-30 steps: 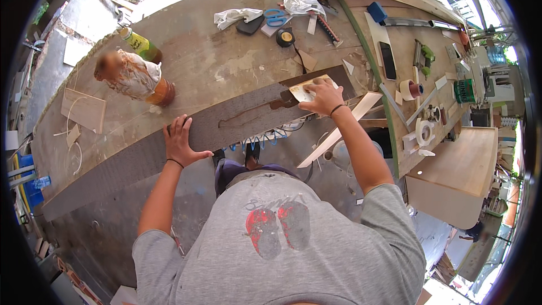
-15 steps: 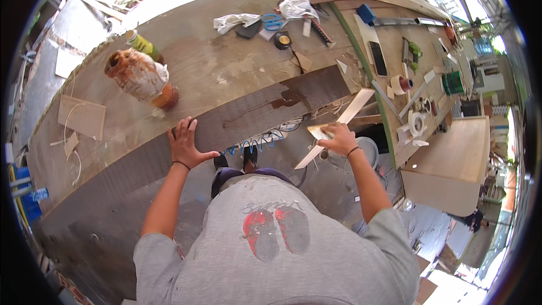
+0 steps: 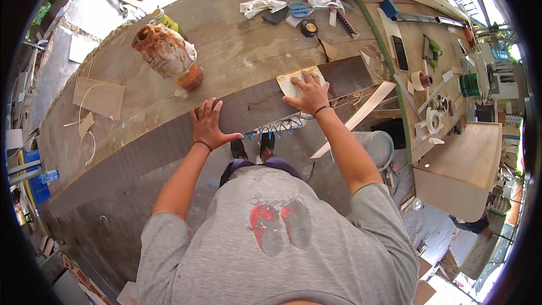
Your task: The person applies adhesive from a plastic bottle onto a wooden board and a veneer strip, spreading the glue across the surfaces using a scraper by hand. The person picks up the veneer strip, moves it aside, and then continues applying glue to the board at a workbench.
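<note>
A long dark brown strip of thin board (image 3: 350,75) lies along the near edge of the wooden worktable. My left hand (image 3: 209,126) rests on it palm down, fingers spread, thumb along the near edge. My right hand (image 3: 309,95) presses a flat cream-coloured piece (image 3: 288,85) with brown stains against the strip, fingers on top; its exact kind is unclear. Between the hands a thin line of brown smear shows on the strip. Beyond my left hand stands a plastic bottle (image 3: 166,53) caked in brown and whitish residue.
A pale wooden slat (image 3: 358,116) juts out under my right forearm. Blue coiled hose (image 3: 271,130) hangs below the table edge. Scissors (image 3: 298,9), a tape measure (image 3: 309,27) and rags lie at the back. A bucket (image 3: 374,149) stands at the right, below a side bench.
My right hand has moved left and away from me with the cream-coloured piece, from beside the slat onto the strip. It now covers the brown patch seen before. My left hand stays on the strip.
</note>
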A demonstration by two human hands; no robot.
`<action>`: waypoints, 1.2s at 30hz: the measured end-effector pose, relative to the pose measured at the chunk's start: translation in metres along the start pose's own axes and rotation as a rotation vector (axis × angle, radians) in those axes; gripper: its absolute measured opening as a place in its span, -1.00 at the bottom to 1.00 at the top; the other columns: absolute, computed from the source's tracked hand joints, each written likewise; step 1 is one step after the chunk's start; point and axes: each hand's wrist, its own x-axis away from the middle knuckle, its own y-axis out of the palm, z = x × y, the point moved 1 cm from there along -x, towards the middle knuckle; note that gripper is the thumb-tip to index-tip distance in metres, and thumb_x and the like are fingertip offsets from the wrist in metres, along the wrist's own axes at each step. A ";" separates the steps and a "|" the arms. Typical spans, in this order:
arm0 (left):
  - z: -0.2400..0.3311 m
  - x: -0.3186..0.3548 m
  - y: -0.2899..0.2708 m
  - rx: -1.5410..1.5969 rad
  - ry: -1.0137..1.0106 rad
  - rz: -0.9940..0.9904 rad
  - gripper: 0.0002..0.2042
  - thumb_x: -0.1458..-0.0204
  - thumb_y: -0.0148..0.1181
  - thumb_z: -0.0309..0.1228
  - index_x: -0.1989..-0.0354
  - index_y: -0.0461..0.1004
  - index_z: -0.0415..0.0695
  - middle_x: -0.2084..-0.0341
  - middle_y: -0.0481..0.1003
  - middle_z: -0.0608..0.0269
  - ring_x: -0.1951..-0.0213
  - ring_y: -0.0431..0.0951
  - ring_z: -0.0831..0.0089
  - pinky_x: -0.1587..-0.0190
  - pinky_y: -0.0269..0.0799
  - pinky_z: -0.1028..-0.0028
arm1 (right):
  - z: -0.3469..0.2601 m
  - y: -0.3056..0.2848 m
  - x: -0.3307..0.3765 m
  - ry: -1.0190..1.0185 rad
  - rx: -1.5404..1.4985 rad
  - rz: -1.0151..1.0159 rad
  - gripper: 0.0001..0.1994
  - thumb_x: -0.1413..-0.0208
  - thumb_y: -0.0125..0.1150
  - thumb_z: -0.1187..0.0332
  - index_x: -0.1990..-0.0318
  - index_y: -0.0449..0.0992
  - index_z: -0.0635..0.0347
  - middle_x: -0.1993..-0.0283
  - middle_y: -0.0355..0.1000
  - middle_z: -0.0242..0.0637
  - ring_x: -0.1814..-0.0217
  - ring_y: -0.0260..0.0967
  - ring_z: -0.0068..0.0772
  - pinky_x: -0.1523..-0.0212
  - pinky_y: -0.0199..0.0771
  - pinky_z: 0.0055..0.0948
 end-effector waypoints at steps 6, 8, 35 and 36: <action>-0.002 0.001 0.007 -0.023 0.004 -0.005 0.20 0.50 0.09 0.63 -0.32 0.16 0.00 -0.31 0.10 0.20 -0.38 -0.03 0.19 -0.36 -0.35 -0.18 | -0.004 -0.019 0.022 0.016 -0.015 -0.021 -0.34 0.25 0.33 -0.21 -0.07 0.57 -0.16 -0.34 0.22 -0.17 -0.43 0.03 -0.10 -0.19 -0.08 0.48; -0.001 0.001 0.007 -0.027 0.005 -0.006 0.20 0.50 0.07 0.64 -0.31 0.16 0.00 -0.30 0.09 0.21 -0.38 -0.03 0.20 -0.36 -0.36 -0.18 | -0.009 -0.030 0.013 0.013 0.000 -0.038 -0.33 0.25 0.33 -0.22 -0.07 0.57 -0.16 -0.34 0.23 -0.18 -0.43 0.04 -0.11 -0.19 -0.08 0.48; -0.002 0.002 0.006 0.014 0.019 -0.001 0.18 0.45 0.14 0.58 -0.32 0.14 -0.04 -0.33 0.09 0.10 -0.38 -0.01 0.11 -0.34 -0.33 -0.20 | -0.020 -0.034 -0.017 0.113 0.093 -0.236 -0.34 0.20 0.27 -0.26 -0.11 0.54 -0.26 -0.27 0.32 -0.35 -0.40 0.10 -0.19 -0.21 0.00 0.54; -0.002 0.001 0.006 0.016 0.025 -0.002 0.18 0.45 0.14 0.58 -0.32 0.14 -0.04 -0.33 0.09 0.10 -0.38 -0.01 0.11 -0.34 -0.33 -0.20 | -0.021 -0.041 -0.020 0.116 0.101 -0.290 -0.34 0.20 0.28 -0.25 -0.11 0.54 -0.25 -0.27 0.32 -0.37 -0.40 0.11 -0.19 -0.22 -0.01 0.54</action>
